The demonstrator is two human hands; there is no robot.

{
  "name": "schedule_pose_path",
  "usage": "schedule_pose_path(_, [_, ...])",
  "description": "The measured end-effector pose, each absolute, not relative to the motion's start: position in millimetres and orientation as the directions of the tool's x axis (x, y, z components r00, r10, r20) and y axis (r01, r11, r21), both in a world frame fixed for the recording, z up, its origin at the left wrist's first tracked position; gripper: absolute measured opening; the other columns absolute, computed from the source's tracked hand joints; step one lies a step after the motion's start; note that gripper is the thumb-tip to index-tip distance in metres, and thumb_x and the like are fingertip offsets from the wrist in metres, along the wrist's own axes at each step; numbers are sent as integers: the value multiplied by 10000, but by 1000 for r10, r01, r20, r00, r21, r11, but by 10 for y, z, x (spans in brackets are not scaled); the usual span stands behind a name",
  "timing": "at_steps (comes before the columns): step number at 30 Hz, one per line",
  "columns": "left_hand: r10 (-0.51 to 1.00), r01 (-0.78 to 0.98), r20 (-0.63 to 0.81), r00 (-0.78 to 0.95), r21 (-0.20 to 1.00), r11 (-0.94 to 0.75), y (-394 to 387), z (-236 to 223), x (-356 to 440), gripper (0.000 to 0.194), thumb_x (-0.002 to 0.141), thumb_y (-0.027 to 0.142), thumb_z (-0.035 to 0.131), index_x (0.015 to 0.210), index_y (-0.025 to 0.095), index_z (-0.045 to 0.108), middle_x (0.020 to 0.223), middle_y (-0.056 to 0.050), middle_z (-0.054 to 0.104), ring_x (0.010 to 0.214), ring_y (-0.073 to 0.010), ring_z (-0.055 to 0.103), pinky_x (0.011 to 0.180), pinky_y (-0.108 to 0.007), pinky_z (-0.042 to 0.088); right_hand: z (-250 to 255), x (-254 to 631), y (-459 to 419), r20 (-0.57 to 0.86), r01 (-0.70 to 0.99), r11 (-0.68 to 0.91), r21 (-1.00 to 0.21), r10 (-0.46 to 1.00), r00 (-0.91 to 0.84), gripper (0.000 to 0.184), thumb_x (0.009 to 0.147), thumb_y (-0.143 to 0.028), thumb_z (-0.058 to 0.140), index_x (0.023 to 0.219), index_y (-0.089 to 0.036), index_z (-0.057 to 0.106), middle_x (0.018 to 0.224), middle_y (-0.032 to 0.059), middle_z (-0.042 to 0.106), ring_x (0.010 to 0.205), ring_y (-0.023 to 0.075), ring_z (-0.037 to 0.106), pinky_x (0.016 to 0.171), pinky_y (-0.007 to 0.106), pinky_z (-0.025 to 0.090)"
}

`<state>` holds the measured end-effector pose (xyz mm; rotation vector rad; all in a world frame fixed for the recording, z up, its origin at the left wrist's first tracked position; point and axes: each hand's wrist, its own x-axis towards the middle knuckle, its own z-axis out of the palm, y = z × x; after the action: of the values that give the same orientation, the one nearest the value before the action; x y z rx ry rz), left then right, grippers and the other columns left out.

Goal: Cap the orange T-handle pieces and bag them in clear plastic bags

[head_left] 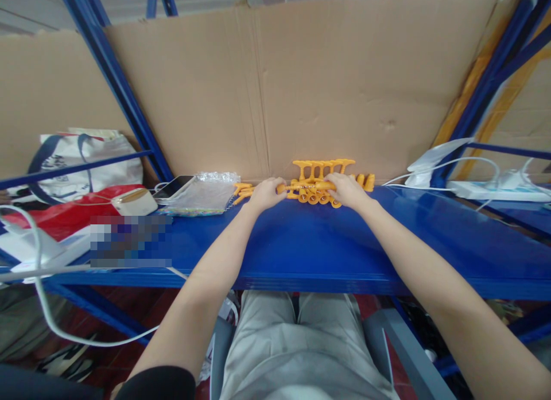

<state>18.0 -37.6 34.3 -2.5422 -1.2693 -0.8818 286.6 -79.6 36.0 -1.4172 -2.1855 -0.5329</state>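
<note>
My left hand [267, 193] is closed around the end of an orange plastic handle [282, 189] at the back of the blue shelf. My right hand [348, 189] is closed on an orange plastic piece [326, 185], its fingers partly hidden. A thin strand like a chain [306, 186] seems to run between the hands. Beneath and in front lie several round-ended orange pieces [313, 198]. Behind stands a row of T-shaped orange handles [321, 169] against the cardboard. More orange pieces lie left of my left hand [244, 190] and right of my right hand [367, 182].
A cardboard sheet [344, 78] closes off the back of the blue shelf [310, 239]. To the left are a clear plastic packet [202, 196], a phone [177, 187], a white adapter [135, 201] and a red bag [47, 213]. A power strip [499, 190] and cables lie right.
</note>
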Motion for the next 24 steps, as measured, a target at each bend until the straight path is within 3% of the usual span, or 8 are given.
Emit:
schedule_pose_path(14, [670, 756, 515, 535, 64, -652, -442, 370, 276, 296, 842, 236, 537, 1096, 205, 685, 1069, -72, 726, 997, -228, 668, 882, -319, 500, 204, 2678, -755, 653, 778, 626, -53, 611, -447, 312, 877, -183, 515, 1165, -178, 636, 1147, 151, 658, 1072, 302, 623, 927, 478, 493])
schedule_pose_path(24, [693, 776, 468, 548, 24, -630, -456, 334, 288, 262, 906, 254, 484, 1090, 193, 659, 994, -79, 732, 929, -236, 683, 778, -298, 489, 220, 2716, -753, 644, 721, 686, -103, 598, -477, 351, 890, -189, 481, 1206, -207, 632, 1116, 131, 629, 1054, 292, 605, 937, 498, 490])
